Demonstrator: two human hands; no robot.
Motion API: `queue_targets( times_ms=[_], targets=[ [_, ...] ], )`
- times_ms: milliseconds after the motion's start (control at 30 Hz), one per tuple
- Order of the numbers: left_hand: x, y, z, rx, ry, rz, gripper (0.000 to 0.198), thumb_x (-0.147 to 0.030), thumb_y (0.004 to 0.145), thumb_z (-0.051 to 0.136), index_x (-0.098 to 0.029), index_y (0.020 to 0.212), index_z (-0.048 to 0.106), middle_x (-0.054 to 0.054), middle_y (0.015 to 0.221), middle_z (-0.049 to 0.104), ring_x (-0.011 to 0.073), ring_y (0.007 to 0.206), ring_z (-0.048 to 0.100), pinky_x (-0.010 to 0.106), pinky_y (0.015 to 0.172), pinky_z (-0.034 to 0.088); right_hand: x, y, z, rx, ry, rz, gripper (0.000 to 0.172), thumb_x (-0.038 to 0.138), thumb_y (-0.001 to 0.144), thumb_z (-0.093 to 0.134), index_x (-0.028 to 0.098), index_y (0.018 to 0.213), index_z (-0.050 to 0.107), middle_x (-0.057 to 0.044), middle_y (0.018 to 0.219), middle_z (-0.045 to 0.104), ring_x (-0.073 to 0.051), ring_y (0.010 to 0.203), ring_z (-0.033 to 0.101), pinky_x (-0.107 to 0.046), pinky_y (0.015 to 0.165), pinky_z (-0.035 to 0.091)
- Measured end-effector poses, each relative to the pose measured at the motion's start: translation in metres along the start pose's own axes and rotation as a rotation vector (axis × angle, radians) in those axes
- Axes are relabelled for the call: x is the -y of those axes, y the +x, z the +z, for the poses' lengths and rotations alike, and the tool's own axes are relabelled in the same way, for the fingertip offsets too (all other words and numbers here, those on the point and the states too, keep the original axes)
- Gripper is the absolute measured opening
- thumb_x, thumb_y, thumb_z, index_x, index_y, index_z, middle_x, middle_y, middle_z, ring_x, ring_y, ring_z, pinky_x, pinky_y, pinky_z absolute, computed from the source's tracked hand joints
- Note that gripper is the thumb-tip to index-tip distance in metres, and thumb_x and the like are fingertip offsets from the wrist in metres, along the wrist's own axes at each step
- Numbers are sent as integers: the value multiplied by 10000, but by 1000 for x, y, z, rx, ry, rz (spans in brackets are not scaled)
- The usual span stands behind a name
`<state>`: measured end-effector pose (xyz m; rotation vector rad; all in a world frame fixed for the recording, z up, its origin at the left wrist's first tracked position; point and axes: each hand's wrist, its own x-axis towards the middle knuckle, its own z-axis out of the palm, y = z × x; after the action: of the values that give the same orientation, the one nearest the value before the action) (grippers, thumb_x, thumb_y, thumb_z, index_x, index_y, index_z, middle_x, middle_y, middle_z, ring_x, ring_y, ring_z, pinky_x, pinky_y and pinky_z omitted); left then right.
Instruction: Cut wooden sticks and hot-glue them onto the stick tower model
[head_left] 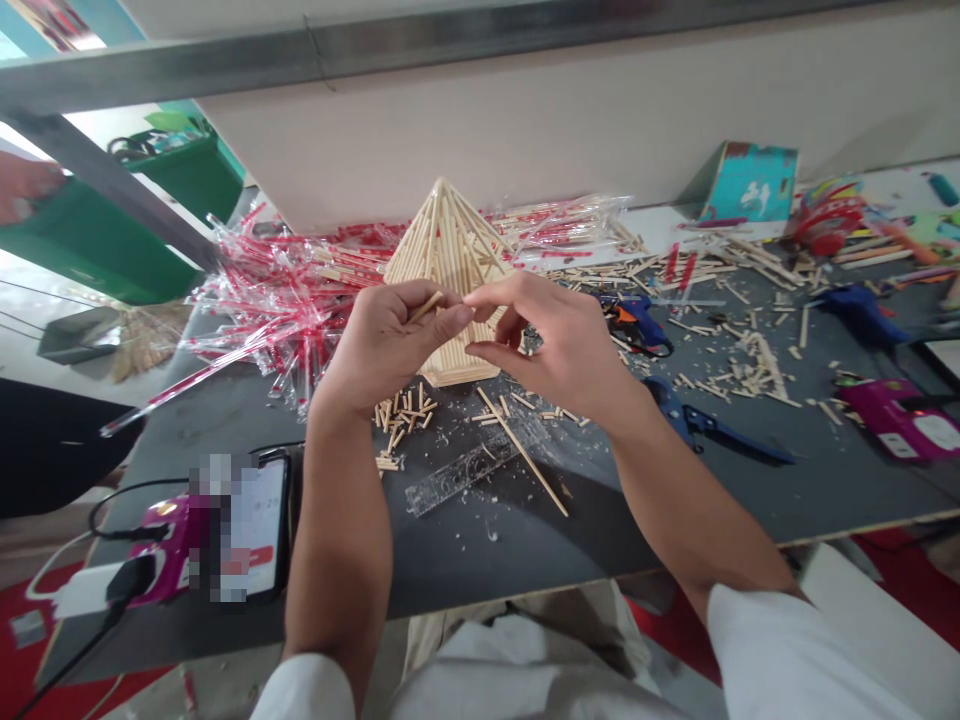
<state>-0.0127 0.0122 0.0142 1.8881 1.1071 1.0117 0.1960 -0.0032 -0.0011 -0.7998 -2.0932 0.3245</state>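
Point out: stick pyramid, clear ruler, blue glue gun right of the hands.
Stick pyramid (450, 245), head view, point on its upper face below the apex.
Clear ruler (469, 470), head view, point on the middle of its length.
Blue glue gun (637, 322), head view, point on its body.

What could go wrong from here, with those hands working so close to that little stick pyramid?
A slip of the left hand or right hand might knock the pyramid of wooden sticks, which stands directly behind them, possibly tipping it or loosening sticks. The short stick pinched in the left hand could also drop among the loose cut sticks below, where it may be hard to pick out.
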Motion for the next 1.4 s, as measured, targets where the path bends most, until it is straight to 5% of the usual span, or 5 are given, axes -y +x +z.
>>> queue_targets(
  times_ms=[267,433,600,1000,1400],
  targets=[
    [6,2,1,-154,24,39,141,-315,878,713,-178,874,678,-21,651,479,90,571,361,241,497,280,-21,1,-3,-105,-145,-44,299,424,980,650,195,1171,653,-46,1072,681,-107,675,607,-310,744,528],
    [13,4,-2,-272,76,113,174,-375,882,736,-210,860,681,-23,649,426,98,566,293,272,515,214,-36,4,1,-162,-241,-8,282,329,948,705,203,1200,683,-63,1104,685,-149,734,638,-383,809,566],
    [16,4,-3,-267,74,120,160,-350,897,730,-202,865,679,-29,643,404,91,554,269,279,512,188,-42,9,10,-176,-310,-27,331,304,927,739,199,1237,687,-64,1085,671,-193,898,683,-372,821,575],
    [18,6,-3,-277,122,124,134,-313,884,731,-195,857,675,-39,618,351,81,535,245,266,492,172,-43,9,13,-118,-488,-44,383,461,1006,596,210,1284,674,-83,1134,690,-194,925,679,-359,820,560],
    [16,5,-2,-292,169,125,119,-314,894,719,-214,861,663,-53,595,308,93,519,221,298,503,149,-41,10,11,-92,-393,-53,309,369,1005,620,197,1259,659,-95,1147,689,-213,997,691,-347,806,561]
  ],
)
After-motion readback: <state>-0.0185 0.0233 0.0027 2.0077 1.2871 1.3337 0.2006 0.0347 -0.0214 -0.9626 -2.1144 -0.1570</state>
